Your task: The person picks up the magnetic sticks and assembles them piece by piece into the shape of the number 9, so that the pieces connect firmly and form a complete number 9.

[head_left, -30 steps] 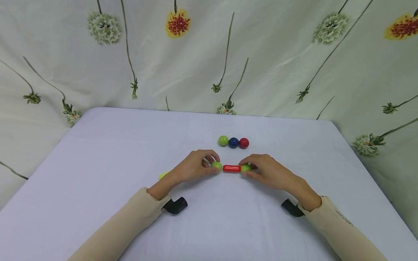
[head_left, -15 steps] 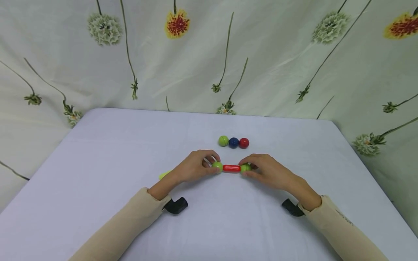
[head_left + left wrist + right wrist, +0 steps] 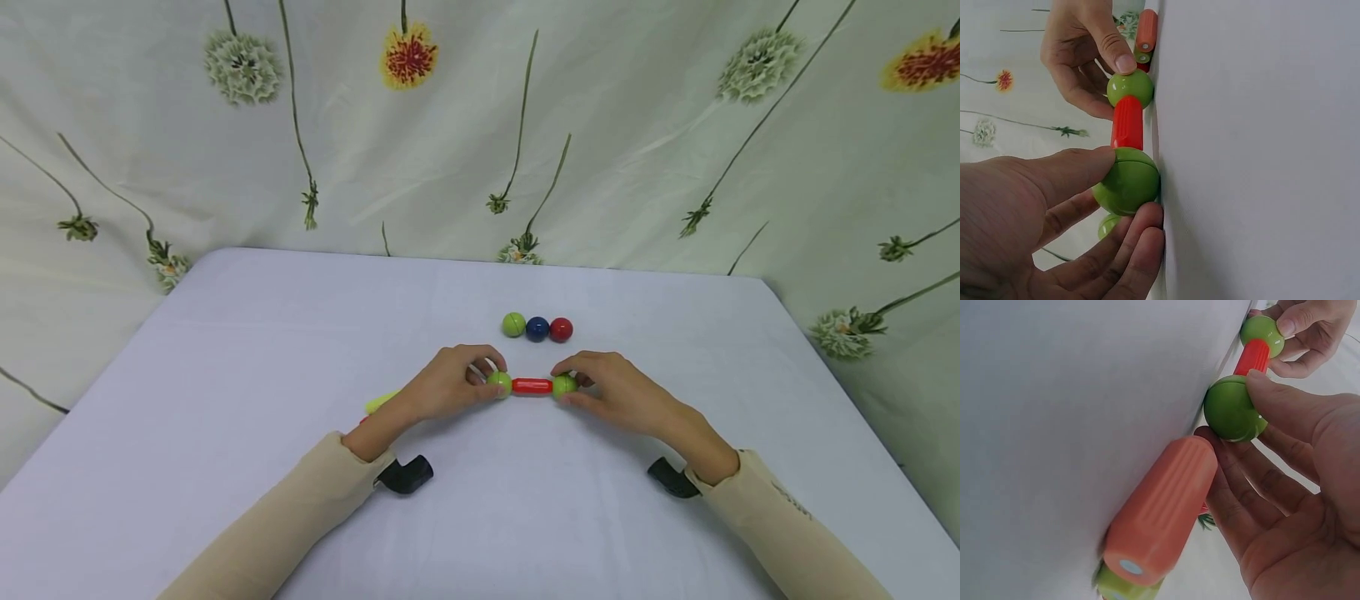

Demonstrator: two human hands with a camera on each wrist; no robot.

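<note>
A short red rod [image 3: 532,386] lies on the white table [image 3: 300,333] with a green ball at each end, all in one line. My left hand [image 3: 487,382] pinches the left green ball [image 3: 498,383] between thumb and fingers, and the left wrist view shows the ball [image 3: 1127,181] up close. My right hand [image 3: 579,387] pinches the right green ball [image 3: 565,384], seen large in the right wrist view [image 3: 1232,407]. Both balls touch the rod's ends [image 3: 1127,122].
A green ball [image 3: 513,324], a blue ball [image 3: 537,328] and a red ball [image 3: 561,329] sit in a row behind the hands. A yellow-green stick [image 3: 381,402] lies behind my left wrist. An orange rod [image 3: 1163,500] lies by my right palm.
My left hand has nudged its green ball a little to the right, against the red rod's end. The right hand and the three balls at the back are where they were.
</note>
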